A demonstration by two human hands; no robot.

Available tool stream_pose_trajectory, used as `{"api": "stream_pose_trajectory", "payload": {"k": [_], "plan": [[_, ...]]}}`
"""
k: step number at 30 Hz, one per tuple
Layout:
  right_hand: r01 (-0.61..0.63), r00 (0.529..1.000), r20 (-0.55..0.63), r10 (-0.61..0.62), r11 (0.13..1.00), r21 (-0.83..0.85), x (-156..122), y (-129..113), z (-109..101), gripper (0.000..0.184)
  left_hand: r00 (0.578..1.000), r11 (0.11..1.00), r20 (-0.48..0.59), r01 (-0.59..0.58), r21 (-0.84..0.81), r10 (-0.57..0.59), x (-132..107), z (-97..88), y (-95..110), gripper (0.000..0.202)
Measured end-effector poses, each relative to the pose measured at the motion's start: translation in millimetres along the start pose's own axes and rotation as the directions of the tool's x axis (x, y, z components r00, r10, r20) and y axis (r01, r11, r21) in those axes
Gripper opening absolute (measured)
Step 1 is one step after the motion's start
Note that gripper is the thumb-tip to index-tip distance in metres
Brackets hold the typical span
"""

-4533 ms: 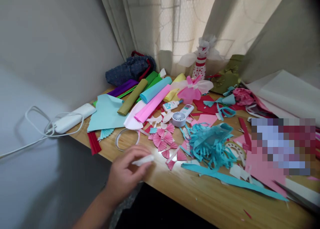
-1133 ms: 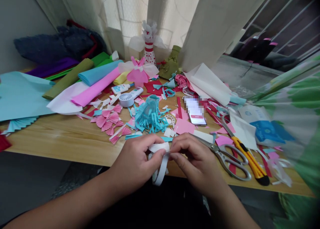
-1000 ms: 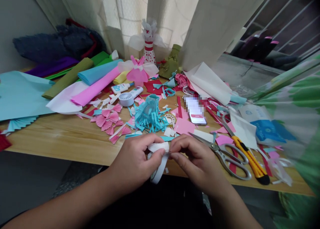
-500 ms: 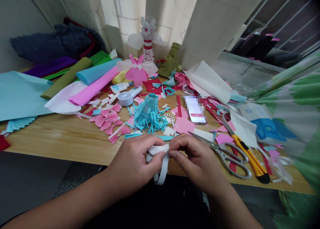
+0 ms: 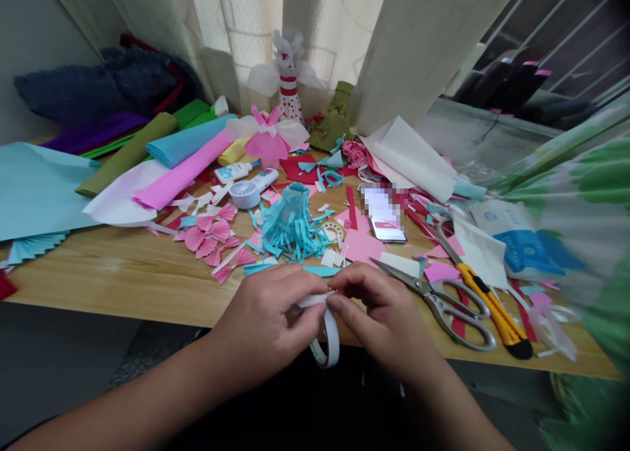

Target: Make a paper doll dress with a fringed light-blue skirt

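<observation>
Right at the front edge of the wooden surface (image 5: pixel 118 274), the left hand (image 5: pixel 260 326) and right hand (image 5: pixel 384 326) are close together, nearly touching, on a white tape roll (image 5: pixel 329 341). The roll hangs past the edge, just below the hands. Left fingers (image 5: pixel 308 288) and right fingers (image 5: pixel 353 281) are curled and pressed in, pinching a loose white tape strip (image 5: pixel 312 299) between them. Off to the right, steel scissors (image 5: pixel 445 310) lie just beside the right hand, with a yellow utility knife (image 5: pixel 487 313) next to them, its handle end almost at the edge. Plain wood runs along the edge left of the hands. Just past the hands sits a messy spread of pink paper fans (image 5: pixel 207 236), a teal paper fringe (image 5: pixel 290 224) and a blurred-out phone (image 5: pixel 386 224). Further back there are rolled crepe papers (image 5: pixel 182 162) and a pink paper dress (image 5: pixel 266 142), right up by the curtain (image 5: pixel 315 37).
</observation>
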State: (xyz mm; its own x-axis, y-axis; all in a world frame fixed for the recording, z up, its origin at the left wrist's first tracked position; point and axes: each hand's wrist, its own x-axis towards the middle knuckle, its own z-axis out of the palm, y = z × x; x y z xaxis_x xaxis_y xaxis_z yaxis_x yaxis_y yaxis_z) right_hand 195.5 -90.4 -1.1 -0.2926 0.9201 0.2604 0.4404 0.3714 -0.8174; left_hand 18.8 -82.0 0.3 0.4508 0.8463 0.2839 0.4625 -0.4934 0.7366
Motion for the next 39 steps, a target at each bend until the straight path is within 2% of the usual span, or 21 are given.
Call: {"api": "stream_pose_trajectory", "payload": {"k": [3, 8, 11, 13, 16, 20, 22, 25, 29, 31, 33, 37, 39], "plan": [[-0.049, 0.999, 0.011, 0.049, 0.998, 0.047, 0, 0, 1, 0.004, 1.000, 1.000, 0.009, -0.003, -0.009, 0.003, -1, 0.9, -2, 0.013], [-0.056, 0.998, 0.004, 0.056, 0.997, 0.060, 3, -1, 2, 0.009, 0.998, 0.997, 0.048, 0.046, -0.065, -0.042, 0, 0.6, -4, 0.011], [-0.064, 0.998, -0.003, 0.064, 0.995, 0.075, 2, 0, 3, 0.007, 0.988, 0.982, 0.072, 0.144, -0.121, -0.136, 1, -1.2, -3, 0.010], [-0.079, 0.996, -0.036, 0.084, 0.990, 0.113, -2, 0, 4, 0.018, 0.974, 0.962, 0.083, 0.222, -0.159, -0.212, 2, -2.2, -2, 0.011], [-0.092, 0.989, -0.101, 0.110, 0.981, 0.169, -13, 2, 8, 0.022, 0.950, 0.922, 0.078, 0.314, -0.227, -0.304, 1, -2.2, -3, 0.011], [-0.108, 0.985, -0.122, 0.121, 0.988, 0.107, -26, 6, 19, 0.035, 0.923, 0.863, 0.045, 0.374, -0.339, -0.382, -1, 0.0, -6, 0.012], [-0.105, 0.978, -0.173, 0.114, 0.993, 0.062, -29, 8, 25, 0.036, 0.915, 0.829, 0.043, 0.382, -0.408, -0.401, -1, 1.5, -8, 0.011], [-0.087, 0.966, -0.241, 0.098, 0.995, 0.059, -28, 9, 31, 0.028, 0.906, 0.748, 0.084, 0.391, -0.537, -0.414, -2, 3.9, -8, 0.010], [-0.089, 0.965, -0.235, 0.114, 0.989, 0.114, -26, 5, 31, 0.018, 0.886, 0.567, 0.164, 0.409, -0.715, -0.433, -6, 8.1, -9, 0.012], [-0.097, 0.967, -0.222, 0.126, 0.986, 0.134, -26, 2, 29, 0.017, 0.881, 0.506, 0.190, 0.412, -0.758, -0.433, -7, 9.8, -10, 0.014], [-0.091, 0.966, -0.230, 0.118, 0.988, 0.126, -25, 0, 27, 0.016, 0.881, 0.513, 0.200, 0.419, -0.749, -0.428, -7, 10.1, -11, 0.015], [-0.063, 0.963, -0.259, 0.069, 0.997, 0.034, -25, -2, 24, 0.013, 0.874, 0.626, 0.205, 0.463, -0.627, -0.441, -5, 6.8, -10, 0.018], [-0.058, 0.966, -0.253, 0.056, 0.998, -0.002, -24, -3, 22, 0.013, 0.865, 0.652, 0.215, 0.485, -0.583, -0.453, -4, 5.1, -9, 0.019]]}}
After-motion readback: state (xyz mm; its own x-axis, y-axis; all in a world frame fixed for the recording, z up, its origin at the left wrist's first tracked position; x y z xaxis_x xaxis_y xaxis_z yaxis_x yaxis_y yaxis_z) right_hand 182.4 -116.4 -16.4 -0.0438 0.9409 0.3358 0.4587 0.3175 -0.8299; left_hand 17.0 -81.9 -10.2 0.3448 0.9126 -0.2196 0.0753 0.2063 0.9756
